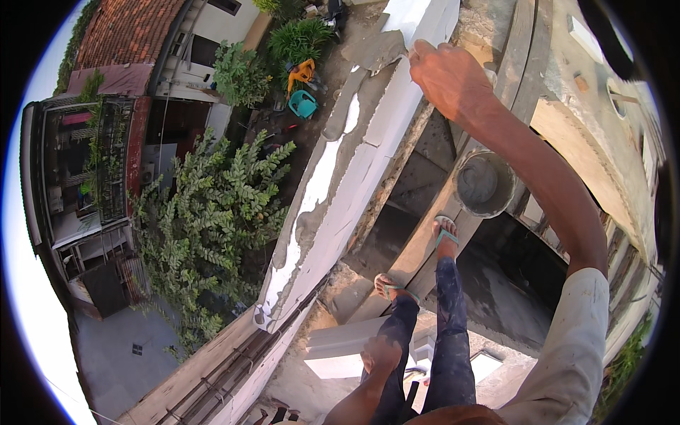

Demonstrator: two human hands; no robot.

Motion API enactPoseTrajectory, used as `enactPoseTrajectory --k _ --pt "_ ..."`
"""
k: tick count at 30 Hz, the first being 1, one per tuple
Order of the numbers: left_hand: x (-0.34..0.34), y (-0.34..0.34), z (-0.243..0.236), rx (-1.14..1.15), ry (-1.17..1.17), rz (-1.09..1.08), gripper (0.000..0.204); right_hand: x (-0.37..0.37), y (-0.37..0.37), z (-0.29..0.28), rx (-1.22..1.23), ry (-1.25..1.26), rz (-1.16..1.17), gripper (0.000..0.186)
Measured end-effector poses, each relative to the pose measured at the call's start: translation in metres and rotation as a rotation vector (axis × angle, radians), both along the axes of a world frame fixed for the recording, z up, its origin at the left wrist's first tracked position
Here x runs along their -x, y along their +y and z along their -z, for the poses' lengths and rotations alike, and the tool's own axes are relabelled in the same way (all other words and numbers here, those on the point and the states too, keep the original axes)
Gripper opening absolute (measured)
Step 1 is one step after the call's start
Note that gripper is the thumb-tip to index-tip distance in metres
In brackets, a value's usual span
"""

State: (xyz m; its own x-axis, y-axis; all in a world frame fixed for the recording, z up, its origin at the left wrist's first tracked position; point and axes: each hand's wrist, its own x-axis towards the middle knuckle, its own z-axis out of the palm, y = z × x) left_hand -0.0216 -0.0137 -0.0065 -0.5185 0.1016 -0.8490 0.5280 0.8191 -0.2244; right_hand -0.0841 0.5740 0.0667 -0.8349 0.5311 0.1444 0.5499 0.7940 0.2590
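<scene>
My right hand [453,81] reaches far forward over the top of a white block wall [386,131], its fingers closed on a trowel [383,51]. The blade looks grey with mortar and lies at the wall's top; the handle is hidden in my fist. Wet grey mortar [333,159] runs along the wall top in an uneven strip, with bare white patches between. Close to my left thigh, my left hand [381,353] is curled closed, and nothing shows in it. Below my right forearm a round bucket [486,184] of grey mortar stands on the planks.
My sandalled feet stand on narrow wooden planks [418,258], with dark gaps beside them dropping to a lower level. White blocks [343,347] lie near my left leg. Beyond the wall, far below, are a leafy tree [212,234], a person in orange [303,73] and a teal chair [302,104].
</scene>
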Motion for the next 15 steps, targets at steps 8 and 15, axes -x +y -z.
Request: enactPoseTrajectory --k 8,15 --pt "-0.001 -0.004 0.001 -0.042 0.003 0.029 0.049 -0.063 -0.132 0.026 0.566 0.512 -0.097 0.021" --pt "0.0 0.006 0.006 -0.054 -0.016 0.073 0.047 -0.234 -0.209 0.185 1.045 0.423 0.915 0.038"
